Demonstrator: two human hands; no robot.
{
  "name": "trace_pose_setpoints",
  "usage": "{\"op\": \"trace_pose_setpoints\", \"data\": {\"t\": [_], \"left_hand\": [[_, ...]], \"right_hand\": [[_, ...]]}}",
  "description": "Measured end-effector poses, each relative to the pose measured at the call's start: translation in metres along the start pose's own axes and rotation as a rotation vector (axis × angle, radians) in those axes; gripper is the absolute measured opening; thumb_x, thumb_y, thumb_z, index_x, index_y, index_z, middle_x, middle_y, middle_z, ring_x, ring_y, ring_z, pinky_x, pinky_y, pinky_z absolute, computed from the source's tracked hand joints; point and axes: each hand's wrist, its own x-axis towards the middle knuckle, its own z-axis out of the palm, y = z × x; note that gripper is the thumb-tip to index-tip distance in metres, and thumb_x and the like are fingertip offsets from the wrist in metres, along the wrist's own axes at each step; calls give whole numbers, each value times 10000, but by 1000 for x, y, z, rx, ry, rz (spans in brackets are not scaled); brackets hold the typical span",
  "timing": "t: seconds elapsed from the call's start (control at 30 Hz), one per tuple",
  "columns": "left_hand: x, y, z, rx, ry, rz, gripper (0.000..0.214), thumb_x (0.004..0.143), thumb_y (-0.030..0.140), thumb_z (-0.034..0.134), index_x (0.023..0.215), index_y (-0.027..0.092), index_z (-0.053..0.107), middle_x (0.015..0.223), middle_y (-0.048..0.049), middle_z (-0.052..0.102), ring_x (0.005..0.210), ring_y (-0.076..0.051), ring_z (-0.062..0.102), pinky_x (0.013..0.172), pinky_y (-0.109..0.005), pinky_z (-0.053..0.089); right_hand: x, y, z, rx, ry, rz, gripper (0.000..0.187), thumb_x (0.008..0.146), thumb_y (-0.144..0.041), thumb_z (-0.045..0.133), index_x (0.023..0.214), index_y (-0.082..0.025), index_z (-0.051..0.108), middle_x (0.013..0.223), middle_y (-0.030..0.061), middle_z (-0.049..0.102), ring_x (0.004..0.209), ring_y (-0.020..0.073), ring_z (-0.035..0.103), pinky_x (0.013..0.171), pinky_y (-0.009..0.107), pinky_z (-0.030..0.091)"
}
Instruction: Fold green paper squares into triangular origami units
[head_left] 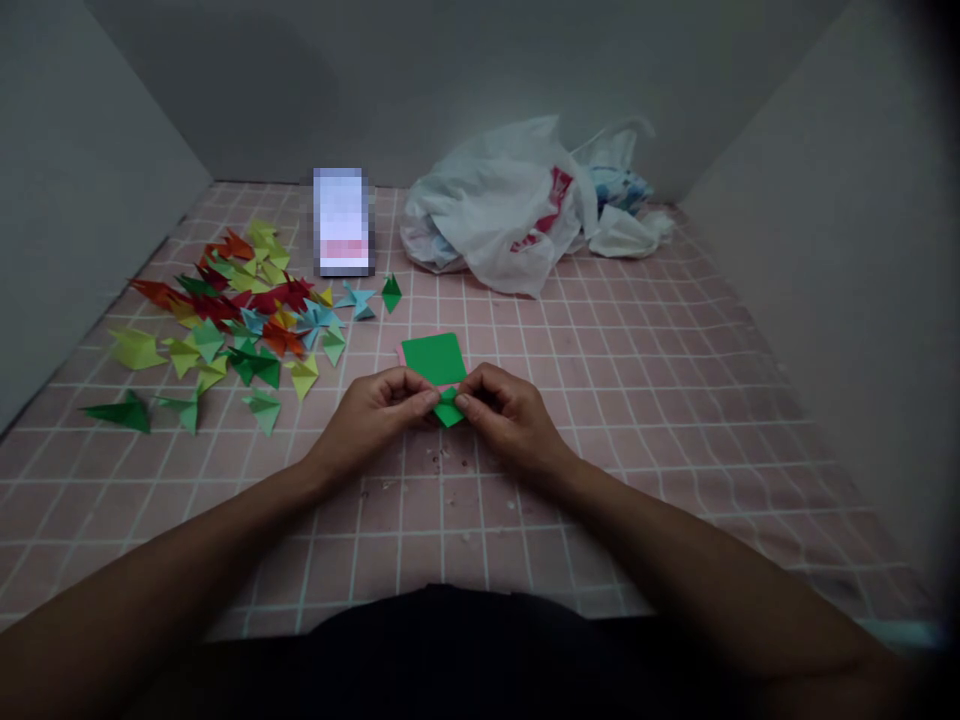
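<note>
1. Left hand [373, 415] and right hand [510, 415] together at centre, fingertips meeting, both clamped on a small green origami fold [448, 408].
2. Fold sits between the thumbs, one point aimed down toward the person's body. Neither hand clearly nearer.
3. Green paper sheet [433, 360] lies just beyond the hands, long edge running roughly side to side, a sliver of pink paper [399, 352] at its left edge. Can't tell if sheet and fold are joined.
4. Folded origami pieces [225, 320] lie well out to the left, on a pink grid-patterned mat [600, 500].
</note>
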Motion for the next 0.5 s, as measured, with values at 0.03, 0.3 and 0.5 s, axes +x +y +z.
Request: {"op": "trace_pose_setpoints", "data": {"t": [0.03, 0.3, 0.5], "left_hand": [[0, 0, 0, 17, 7, 9, 279, 761, 416, 792, 816, 164, 685, 786, -22, 724, 720, -153, 696, 727, -284, 601], [-4, 6, 3, 59, 20, 15, 228, 780, 384, 750, 806, 167, 684, 747, -13, 708, 691, -142, 683, 695, -265, 587], [-3, 2, 5, 21, -24, -31, 259, 771, 403, 765, 854, 159, 737, 810, -36, 736, 702, -143, 682, 678, -260, 583]], "right_hand": [[0, 0, 0, -4, 3, 1, 161, 902, -245, 603, 759, -203, 543, 754, -1, 569, 720, 148, 524, 681, 298, 401], [-1, -3, 0, -47, 2, -41, 158, 913, -212, 588, 763, -205, 538, 768, 5, 573, 728, 149, 531, 695, 304, 406], [-1, 1, 2, -29, -21, -51, 147, 927, -219, 596, 788, -207, 551, 771, 2, 586, 734, 150, 545, 711, 308, 433]]}}
